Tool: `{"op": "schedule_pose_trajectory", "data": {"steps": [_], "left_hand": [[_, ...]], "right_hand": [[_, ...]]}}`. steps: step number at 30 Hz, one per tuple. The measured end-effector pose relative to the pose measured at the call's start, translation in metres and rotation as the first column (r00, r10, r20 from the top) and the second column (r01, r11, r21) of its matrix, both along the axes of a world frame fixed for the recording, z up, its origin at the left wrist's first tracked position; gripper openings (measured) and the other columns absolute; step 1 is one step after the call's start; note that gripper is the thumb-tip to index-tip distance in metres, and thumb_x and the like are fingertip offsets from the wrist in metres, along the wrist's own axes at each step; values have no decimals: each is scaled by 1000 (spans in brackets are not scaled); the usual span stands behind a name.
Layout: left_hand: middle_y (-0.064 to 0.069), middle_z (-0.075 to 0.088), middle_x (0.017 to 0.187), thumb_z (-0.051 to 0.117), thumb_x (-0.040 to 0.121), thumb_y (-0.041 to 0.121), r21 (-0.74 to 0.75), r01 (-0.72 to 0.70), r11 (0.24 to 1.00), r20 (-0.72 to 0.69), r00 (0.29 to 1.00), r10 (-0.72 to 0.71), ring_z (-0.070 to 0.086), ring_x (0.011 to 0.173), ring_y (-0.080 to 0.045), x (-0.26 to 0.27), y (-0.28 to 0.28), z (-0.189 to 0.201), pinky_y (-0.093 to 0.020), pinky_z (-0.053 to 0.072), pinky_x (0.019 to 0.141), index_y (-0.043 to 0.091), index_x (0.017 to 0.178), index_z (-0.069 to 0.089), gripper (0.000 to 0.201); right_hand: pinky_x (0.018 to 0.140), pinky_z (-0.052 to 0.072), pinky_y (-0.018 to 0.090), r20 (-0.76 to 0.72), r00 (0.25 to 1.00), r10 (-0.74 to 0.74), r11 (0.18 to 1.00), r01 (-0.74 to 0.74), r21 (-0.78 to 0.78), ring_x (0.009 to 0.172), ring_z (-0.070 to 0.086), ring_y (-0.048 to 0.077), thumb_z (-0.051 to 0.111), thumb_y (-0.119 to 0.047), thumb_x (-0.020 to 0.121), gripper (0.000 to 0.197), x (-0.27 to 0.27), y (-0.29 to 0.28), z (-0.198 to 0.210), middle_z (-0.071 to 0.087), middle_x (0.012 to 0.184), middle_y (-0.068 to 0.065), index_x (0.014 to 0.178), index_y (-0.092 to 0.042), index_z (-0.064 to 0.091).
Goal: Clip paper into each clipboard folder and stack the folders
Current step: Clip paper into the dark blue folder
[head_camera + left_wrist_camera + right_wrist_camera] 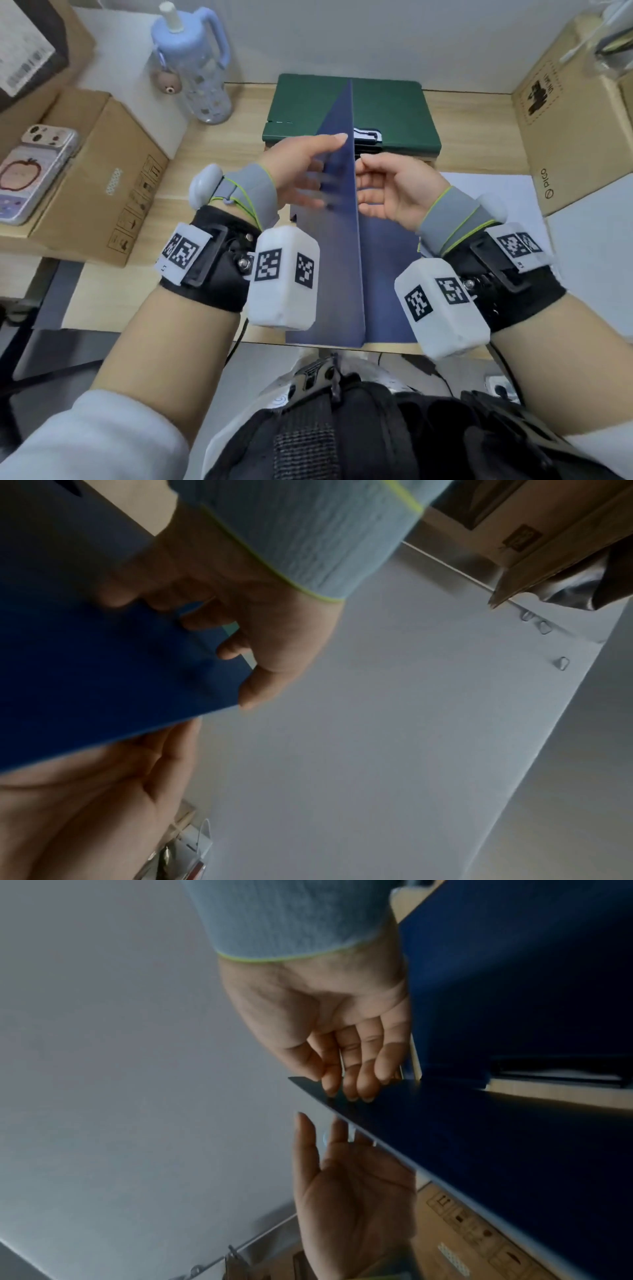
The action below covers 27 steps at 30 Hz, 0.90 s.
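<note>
step: blue folder [387, 274] lies on desk [212, 192] just in front of person, cover [339, 192] stood near upright. Judged: being opened or shut, can't tell which.
L hand [301, 171]: fingers straight, flat vs left face of cover, thumb up by its top edge. Wide, not curled round it.
R hand [387, 185]: fingers curled, tips on cover's right face near top edge; looks like a light pinch w/ thumb, thumb contact not clear.
clip: black/white clip [368, 135] shows just behind cover's top edge; whose it is, can't tell.
paper: white sheet(s) [493, 192] flat on desk to right, partly under blue folder's right edge. None seen inside blue folder from head view.
next: if opening, lay cover flat to left, then pull a sheet in under clip; needs R hand free. If shutting, lower cover and lift folder onto stack.
stack: green folder [387, 109] shut, at back of desk, on top of darker edges beneath; count unclear.
progress: judged at least one done, blue one in hand.
boxes: cardboard box [102, 178] left, phone [30, 171] on top; another box [568, 130] right. Contents not visible.
bottle: blue bottle [198, 68] back left, upright.
</note>
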State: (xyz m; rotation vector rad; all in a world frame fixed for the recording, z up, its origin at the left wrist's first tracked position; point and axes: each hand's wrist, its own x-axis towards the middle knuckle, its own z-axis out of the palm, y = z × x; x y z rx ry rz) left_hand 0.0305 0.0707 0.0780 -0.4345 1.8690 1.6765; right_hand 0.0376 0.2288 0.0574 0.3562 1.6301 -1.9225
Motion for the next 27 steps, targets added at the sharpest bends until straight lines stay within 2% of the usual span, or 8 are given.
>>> {"op": "schedule_pose_trajectory", "data": {"steps": [5,8,10,15,19,24,26,27], "left_hand": [[1,56,99,66,85,30,24,9,1000,-44,999,-8,57,79,-14,6,-12,12,-30,55,65,23,108,55,27],[4,58,95,73,73,23,22,-18,1000,-86,996,20,55,80,-14,7,-24,11,-27,55,60,21,131,47,63],[5,59,90,71,77,21,6,-22,1000,-130,991,22,56,81,-14,8,-33,11,-25,53,57,20,136,45,65],[7,63,82,62,85,9,2,-74,997,-201,977,73,61,55,0,10,-65,14,-18,52,53,17,134,49,51],[10,68,76,55,89,3,-35,-80,996,-221,973,70,61,47,2,13,-94,20,-16,52,51,19,124,55,38],[-2,65,93,51,89,-4,-199,-48,979,-199,980,7,61,74,-14,7,-134,18,-23,56,60,23,110,57,36],[-1,64,91,46,88,-10,-259,-61,964,-160,987,19,61,77,-16,2,-152,12,-22,55,55,23,100,56,37],[-3,63,93,45,88,-12,-303,-69,950,-146,989,25,60,75,-16,0,-160,8,-20,53,51,22,101,55,38]], "right_hand": [[44,46,15,-39,999,19,1000,-20,-23,37,53,6,40,-20,97,29,-7,-26,6,56,45,-7,71,-15,53],[42,45,15,-56,998,39,998,-41,-43,37,52,6,42,-18,96,27,-8,-43,8,54,44,-7,72,-16,53],[41,43,14,-71,996,48,997,-52,-51,37,52,6,44,-18,95,27,-9,-52,9,54,44,-7,70,-17,53],[46,45,17,-90,985,148,988,-151,-32,44,56,6,45,-24,97,25,-10,-76,4,59,57,-7,77,-18,59],[54,49,20,9,983,183,982,-183,39,57,60,8,45,-26,97,22,-8,-86,-19,64,66,-6,82,-20,60],[61,41,23,87,989,123,952,-142,269,68,46,8,49,-21,95,13,-16,-89,-59,51,81,-3,84,-24,55],[70,39,27,57,993,105,907,-119,403,84,48,11,52,-19,93,11,-20,-87,-78,51,102,-1,101,-21,58],[81,40,29,41,995,94,878,-102,468,100,49,16,56,-19,91,23,-21,-85,-88,50,117,0,114,-19,58]]}}
